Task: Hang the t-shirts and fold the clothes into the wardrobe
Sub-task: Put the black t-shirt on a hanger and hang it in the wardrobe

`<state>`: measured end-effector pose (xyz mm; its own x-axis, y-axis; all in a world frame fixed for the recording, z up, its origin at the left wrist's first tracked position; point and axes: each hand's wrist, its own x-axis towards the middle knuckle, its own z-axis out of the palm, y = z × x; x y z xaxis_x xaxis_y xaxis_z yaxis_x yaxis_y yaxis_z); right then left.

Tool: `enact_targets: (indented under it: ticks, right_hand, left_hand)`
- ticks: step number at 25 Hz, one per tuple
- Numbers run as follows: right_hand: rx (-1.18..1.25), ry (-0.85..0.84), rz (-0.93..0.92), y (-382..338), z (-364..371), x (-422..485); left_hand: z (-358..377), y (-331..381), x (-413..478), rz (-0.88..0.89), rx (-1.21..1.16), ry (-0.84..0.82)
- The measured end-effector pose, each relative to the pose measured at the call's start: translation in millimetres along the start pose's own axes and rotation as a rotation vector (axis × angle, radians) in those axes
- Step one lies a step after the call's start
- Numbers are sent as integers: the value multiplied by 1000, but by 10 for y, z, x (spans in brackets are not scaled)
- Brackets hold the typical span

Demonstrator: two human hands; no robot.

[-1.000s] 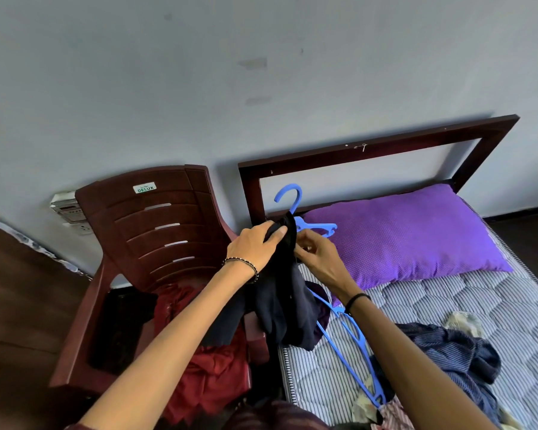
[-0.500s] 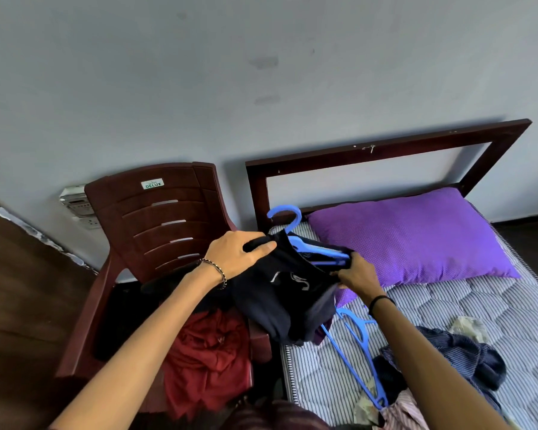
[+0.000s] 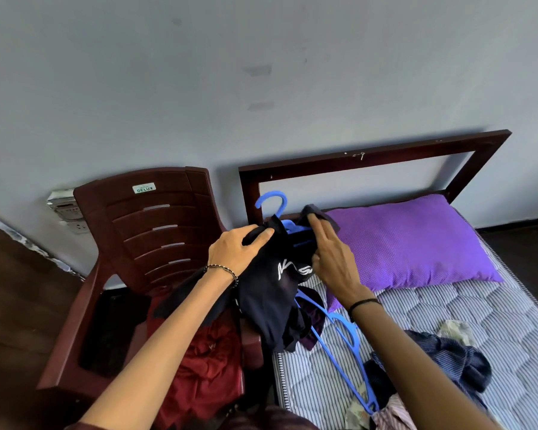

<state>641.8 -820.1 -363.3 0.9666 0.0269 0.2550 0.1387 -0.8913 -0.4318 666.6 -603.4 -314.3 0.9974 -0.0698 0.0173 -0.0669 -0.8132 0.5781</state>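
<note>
- My left hand (image 3: 236,251) has its fingers clamped on the dark t-shirt (image 3: 271,302), held up over the bed's (image 3: 479,321) left edge.
- The blue hanger (image 3: 272,201) is mostly buried inside the t-shirt; only its hook and part of an arm show.
- My right hand (image 3: 333,259) lies over the t-shirt's far edge with the thumb hidden, so I cannot tell whether the fingers pinch.

A pale grey wall (image 3: 261,72) backs a maroon plastic chair (image 3: 156,218) and a dark wooden headboard (image 3: 370,159). A purple pillow (image 3: 416,240) lies on the striped mattress (image 3: 479,321). The floor (image 3: 19,290) is dark.
</note>
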Motion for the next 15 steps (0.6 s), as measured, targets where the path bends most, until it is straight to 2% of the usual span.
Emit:
enact_targets:
  ticks: [3,7,11,15]
  right_hand:
    - [112,-9,-167,-60,-38,33]
    - [314,94,-65,-56,-137,105]
    - [247,260,57,76,-174,146]
    - [228,245,106,261,-125,197]
  left_hand:
    - [6,-36,-11,-55,-140,68]
    - [-18,-123,-86,-70,-275,109]
    - [-29,-196,-98,-62,-304,116]
    - [-34,-258,-86,-55,-380,131]
